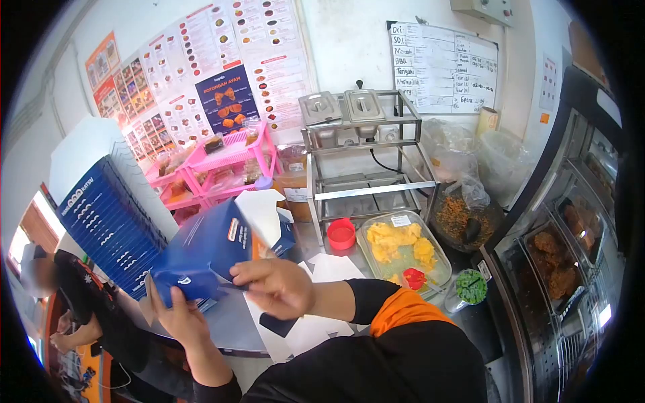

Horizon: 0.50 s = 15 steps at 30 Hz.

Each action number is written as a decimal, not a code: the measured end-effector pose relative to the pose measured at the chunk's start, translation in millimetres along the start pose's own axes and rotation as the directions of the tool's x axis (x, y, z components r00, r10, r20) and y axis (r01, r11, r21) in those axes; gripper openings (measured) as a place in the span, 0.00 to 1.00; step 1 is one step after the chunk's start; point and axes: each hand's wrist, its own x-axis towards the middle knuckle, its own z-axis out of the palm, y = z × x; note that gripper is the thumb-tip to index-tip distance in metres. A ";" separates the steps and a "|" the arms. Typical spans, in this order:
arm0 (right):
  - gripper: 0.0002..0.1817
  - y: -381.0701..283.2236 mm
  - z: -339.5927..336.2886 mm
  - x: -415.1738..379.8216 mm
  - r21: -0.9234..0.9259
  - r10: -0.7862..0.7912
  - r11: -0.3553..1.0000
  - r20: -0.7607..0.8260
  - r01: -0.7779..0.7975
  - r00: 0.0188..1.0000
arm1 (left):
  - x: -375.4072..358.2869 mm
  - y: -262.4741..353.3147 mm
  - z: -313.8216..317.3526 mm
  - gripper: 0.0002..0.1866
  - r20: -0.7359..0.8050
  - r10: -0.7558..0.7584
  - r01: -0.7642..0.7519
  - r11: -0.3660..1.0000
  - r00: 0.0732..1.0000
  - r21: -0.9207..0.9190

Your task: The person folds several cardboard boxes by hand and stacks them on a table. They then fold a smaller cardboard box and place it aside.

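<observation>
A blue cardboard food box (205, 238) with printed panels is held up, tilted, above the counter. My left hand (180, 321) supports its lower left corner, thumb on the near face and fingers along the side. At the box's right lower edge, my right hand (277, 287) has its fingers curled against the cardboard, gripping a flap. Just behind it stands another blue box with a white inside (263, 209), its top raised. White cardboard pieces (329, 269) lie on the counter below my right arm.
A tall stack of flat blue boxes (111, 221) leans at left. A metal rack (366, 191), red cup (341, 234), tray of yellow food (403, 252) and green-topped container (470, 287) stand right. A glass display case (564, 269) borders the right. Another person (101, 302) is at far left.
</observation>
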 end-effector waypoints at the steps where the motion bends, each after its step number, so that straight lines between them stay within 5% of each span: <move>1: 0.09 -6.7 1.1 10.6 -0.120 -0.171 0.978 0.029 0.173 0.985 | -4.6 -5.5 -1.6 0.28 0.077 0.085 -0.088 0.995 0.993 0.038; 2: 0.07 -8.7 2.3 15.6 -0.232 -0.330 0.912 0.077 0.338 0.941 | -12.3 -10.6 0.3 0.28 0.078 0.121 -0.118 0.992 0.990 -0.045; 4: 0.06 -3.3 9.1 11.0 -0.316 -0.350 0.873 0.122 0.370 0.929 | -30.5 -17.6 9.7 0.27 0.074 0.186 -0.167 0.964 0.980 -0.209; 7: 0.05 2.8 9.5 9.2 -0.272 -0.375 0.867 0.195 0.418 0.906 | -27.4 -0.8 9.2 0.22 0.311 0.039 0.106 0.893 0.950 -0.436; 10: 0.06 1.0 12.6 1.4 -0.154 -0.346 0.908 0.251 0.390 0.904 | -25.8 1.9 2.9 0.17 0.376 -0.083 0.246 0.879 0.923 -0.409; 15: 0.08 2.7 15.8 -4.4 -0.454 -0.252 0.850 0.092 0.266 0.963 | -48.4 -20.9 13.8 0.16 0.368 -0.159 0.318 0.848 0.916 -0.424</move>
